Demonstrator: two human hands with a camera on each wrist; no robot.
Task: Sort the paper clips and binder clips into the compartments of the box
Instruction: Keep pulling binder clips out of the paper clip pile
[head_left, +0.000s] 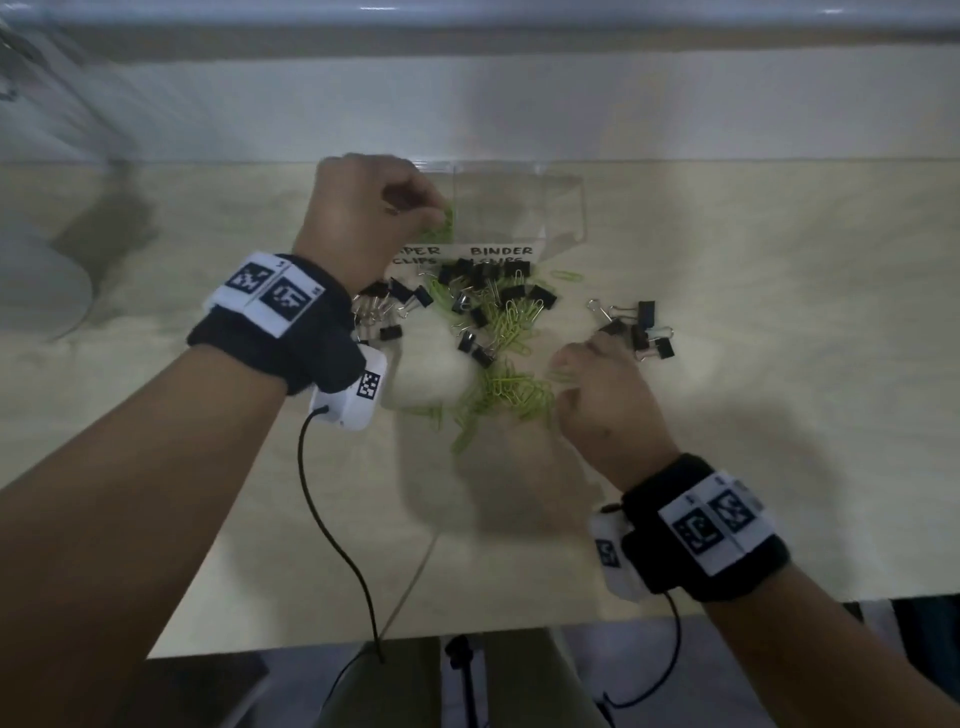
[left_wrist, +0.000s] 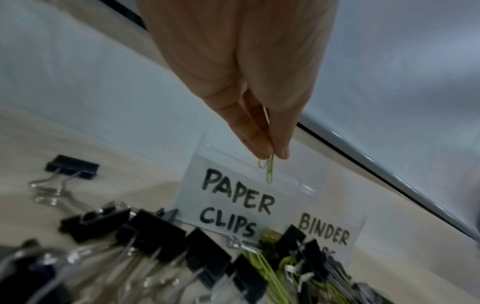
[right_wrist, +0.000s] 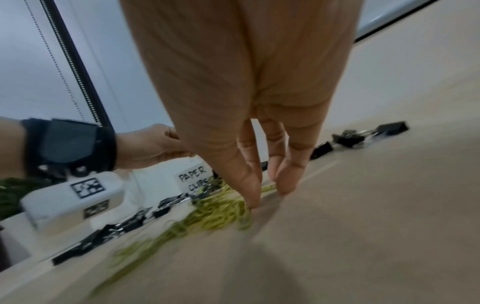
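A clear two-compartment box (head_left: 577, 208) stands at the back of the table, labelled PAPER CLIPS (left_wrist: 233, 205) on the left and BINDER CLIPS (head_left: 501, 252) on the right. My left hand (head_left: 436, 210) hovers over the left compartment and pinches a few green paper clips (left_wrist: 269, 168) between thumb and fingers (left_wrist: 259, 142). A pile of green paper clips (head_left: 511, 389) and black binder clips (head_left: 488, 291) lies in front of the box. My right hand (right_wrist: 270, 197) points down, its fingertips (right_wrist: 285, 185) touching the table at the pile's right edge, with nothing clearly gripped.
A second small group of black binder clips (head_left: 644, 327) lies to the right of the pile. More binder clips (head_left: 376, 312) sit under my left wrist. A cable (head_left: 332, 530) runs from the left wrist camera across the table's front edge. A wall rises behind the box.
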